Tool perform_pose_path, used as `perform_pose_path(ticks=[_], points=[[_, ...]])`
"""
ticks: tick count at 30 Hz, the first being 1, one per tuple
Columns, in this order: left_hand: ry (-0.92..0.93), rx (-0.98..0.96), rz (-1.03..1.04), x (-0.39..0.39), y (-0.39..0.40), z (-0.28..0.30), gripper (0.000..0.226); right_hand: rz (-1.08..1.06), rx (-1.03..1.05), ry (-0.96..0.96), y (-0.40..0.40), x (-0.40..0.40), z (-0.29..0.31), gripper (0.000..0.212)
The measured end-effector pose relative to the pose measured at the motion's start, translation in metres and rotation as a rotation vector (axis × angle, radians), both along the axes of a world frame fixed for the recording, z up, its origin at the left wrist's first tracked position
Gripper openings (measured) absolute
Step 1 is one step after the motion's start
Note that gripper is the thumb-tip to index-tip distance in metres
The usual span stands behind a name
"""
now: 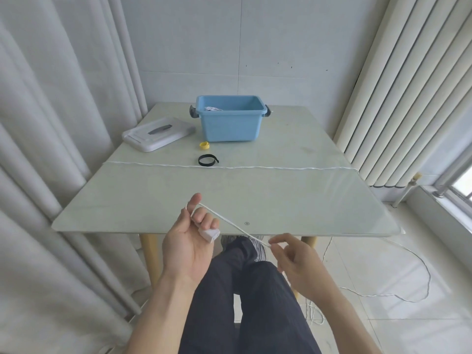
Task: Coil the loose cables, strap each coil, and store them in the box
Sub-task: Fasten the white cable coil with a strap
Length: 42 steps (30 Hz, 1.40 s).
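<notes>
Dark ribbed trousers (pixel 255 297) are seen nearest, w/ both bare forearms above them. At the near table edge, a thin white twisted cable (pixel 231 222) is looped over the raised left index finger; its white blocky plug (pixel 209 235) is held under the curled lower fingers of the left hand (pixel 186 247), palm up. The same cable is pinched betw. thumb & fingertips of the right hand (pixel 293 259), just right of the left, and is trailed from there down to the glossy tiled floor (pixel 383 277), where loose curves are seen at right. A second white cable (pixel 255 167) is stretched left to right across the mid table (pixel 306 200), a smooth pale-green glass-like top on yellowish legs. Just beyond it lie a black strap (pixel 208 160) curled in a ring and, farther, a small yellow strap (pixel 204 145) rolled up. At the far side stands a light-blue plastic box (pixel 229 123) w/ dark side clips; something white is seen inside. Left of it a white flat lid (pixel 158 134) w/ a grey handle is laid. A tiny round mark near the table's near edge can't be read
</notes>
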State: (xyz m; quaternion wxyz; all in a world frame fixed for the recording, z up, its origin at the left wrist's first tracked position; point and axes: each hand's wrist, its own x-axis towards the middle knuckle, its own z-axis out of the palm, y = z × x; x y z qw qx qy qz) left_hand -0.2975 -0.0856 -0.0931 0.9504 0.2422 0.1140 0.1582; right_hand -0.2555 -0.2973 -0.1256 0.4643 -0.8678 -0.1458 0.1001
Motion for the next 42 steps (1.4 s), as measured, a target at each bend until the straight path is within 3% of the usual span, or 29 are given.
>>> perform_pose_path(ticks=[2,6,12,16,21,23,25,27,29,33,37,39,42], points=[[0.0,0.03,0.015,0.001,0.002,0.002,0.03,-0.013,-0.024,-0.033,0.004,-0.008,-0.002,0.02],[-0.014,0.165,-0.001,0.004,-0.006,0.001,0.027,0.156,-0.11,-0.023,0.015,-0.024,0.003,0.023],[0.195,0.569,-0.151,0.0,-0.017,-0.014,0.018,0.34,-0.145,-0.124,0.017,-0.029,0.017,0.015],[0.291,1.044,-0.333,-0.007,-0.019,-0.019,0.027,0.291,-0.163,-0.223,0.011,-0.027,0.02,0.016],[0.297,1.293,-0.598,-0.011,-0.025,-0.01,0.024,0.235,-0.109,-0.256,0.007,-0.025,0.019,0.016],[0.289,1.367,-0.649,-0.012,-0.025,-0.007,0.034,0.153,-0.067,-0.271,0.01,-0.026,0.018,0.012],[0.284,1.33,-0.698,-0.013,-0.025,-0.007,0.048,0.019,-0.024,-0.267,0.012,-0.026,0.019,0.016],[0.282,1.312,-0.744,-0.014,-0.027,-0.005,0.055,-0.038,0.02,-0.215,0.01,-0.025,0.018,0.035],[0.255,1.265,-0.851,-0.014,-0.029,-0.004,0.06,0.074,0.091,-0.087,0.009,-0.023,0.018,0.045],[0.179,1.062,-0.951,-0.008,-0.027,0.0,0.05,0.369,0.209,0.169,0.004,-0.013,0.024,0.026],[0.099,0.765,-0.957,0.007,-0.02,0.006,0.045,0.348,0.286,0.113,0.005,0.006,0.033,0.048],[0.067,0.754,-0.92,0.014,-0.019,0.008,0.045,0.335,0.295,0.094,0.009,0.013,0.033,0.06],[0.044,0.759,-0.852,0.017,-0.02,0.004,0.048,0.329,0.412,0.17,0.017,0.012,0.032,0.059]])
